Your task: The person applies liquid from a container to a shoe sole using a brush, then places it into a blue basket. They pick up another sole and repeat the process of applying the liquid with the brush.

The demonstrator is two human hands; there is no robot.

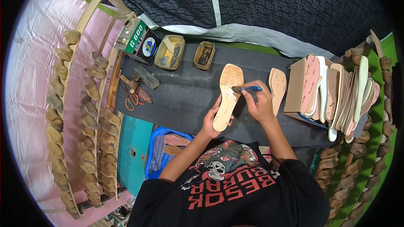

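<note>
A pale insole [226, 105] lies in my left hand [213, 117], whose fingers wrap round its narrower lower part. Its wide upper end is tan and speckled, with a white wet-looking patch near the middle. My right hand [260, 103] is closed on a blue-handled brush [251, 88], and the brush tip touches the insole at the white patch. Another insole [277, 90] rests on the dark table [181, 101] to the right of my right hand.
Many insoles [343, 96] stand beside a cardboard box [296, 88] at right. Two tubs [170, 52], [204, 55] and a G 600 can [136, 40] stand at the back. Scissors [131, 101], a hammer [130, 83], a blue basket [152, 151] and racks of shoe lasts [89, 120] are left.
</note>
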